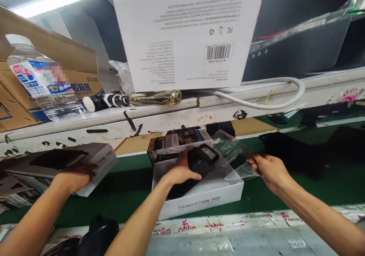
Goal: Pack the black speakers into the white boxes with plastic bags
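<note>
My left hand (pixel 182 172) is closed round a black portable speaker (pixel 203 157) over a white box (pixel 199 204) printed "THUNDER TRAIL PRO". The speaker is slightly blurred, and most of the left fingers are hidden behind it. At the right, my right hand (pixel 269 168) pinches the edge of a clear plastic bag (pixel 232 149). The bag stretches from beside the speaker to my right fingers; whether it still covers any of the speaker I cannot tell. Behind the white box lies a printed carton (pixel 179 142) with pictures on it.
Another person's hand (pixel 72 180) rests on a grey box (pixel 105 159) at the left. Green belt (pixel 131 180) runs beneath the boxes. Above it, a shelf (pixel 182 115) carries a water bottle (pixel 42 77), a tape-wrapped rod (pixel 114 99), a white carton (pixel 185 39) and a cable (pixel 270 105).
</note>
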`<state>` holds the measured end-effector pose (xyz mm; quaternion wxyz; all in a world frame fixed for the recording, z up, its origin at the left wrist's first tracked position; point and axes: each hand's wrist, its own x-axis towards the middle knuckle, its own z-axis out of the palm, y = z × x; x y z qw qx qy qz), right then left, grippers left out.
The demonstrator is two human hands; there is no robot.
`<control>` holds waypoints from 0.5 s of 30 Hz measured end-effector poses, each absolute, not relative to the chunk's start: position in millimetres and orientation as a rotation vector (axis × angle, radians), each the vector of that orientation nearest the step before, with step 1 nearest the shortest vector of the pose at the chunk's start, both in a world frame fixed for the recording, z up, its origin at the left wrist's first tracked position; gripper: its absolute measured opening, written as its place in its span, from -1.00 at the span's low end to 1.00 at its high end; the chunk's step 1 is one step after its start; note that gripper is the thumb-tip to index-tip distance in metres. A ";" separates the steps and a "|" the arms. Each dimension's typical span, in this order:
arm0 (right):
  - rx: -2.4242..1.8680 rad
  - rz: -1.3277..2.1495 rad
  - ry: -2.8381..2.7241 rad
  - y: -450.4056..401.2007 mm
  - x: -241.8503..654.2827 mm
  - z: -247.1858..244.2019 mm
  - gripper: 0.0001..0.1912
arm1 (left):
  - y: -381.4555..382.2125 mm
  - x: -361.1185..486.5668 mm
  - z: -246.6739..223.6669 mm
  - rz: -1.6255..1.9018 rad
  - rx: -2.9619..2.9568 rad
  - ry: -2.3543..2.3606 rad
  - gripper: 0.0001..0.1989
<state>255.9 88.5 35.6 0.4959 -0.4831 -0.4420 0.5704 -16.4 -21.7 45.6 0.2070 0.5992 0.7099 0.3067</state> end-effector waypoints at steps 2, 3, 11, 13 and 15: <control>-1.192 1.411 -1.136 82.9 247.3 38.6 -0.79 | -31.9 -28.8 52.1 0.952 1.645 1.916 0.15; -1.199 1.411 -1.204 80.3 241.9 38.6 -0.83 | -36.6 -33.3 54.5 0.965 1.659 1.902 0.14; -1.235 1.482 -1.337 78.8 218.4 29.0 -0.86 | -23.7 -16.3 56.7 0.552 1.917 2.007 0.17; -1.258 1.522 -1.347 79.2 220.6 28.4 -0.82 | -11.9 -8.8 50.6 0.397 1.945 2.067 0.18; -1.305 1.560 -1.469 79.0 221.2 29.9 -0.76 | -2.3 -3.7 39.9 0.301 1.991 2.091 0.17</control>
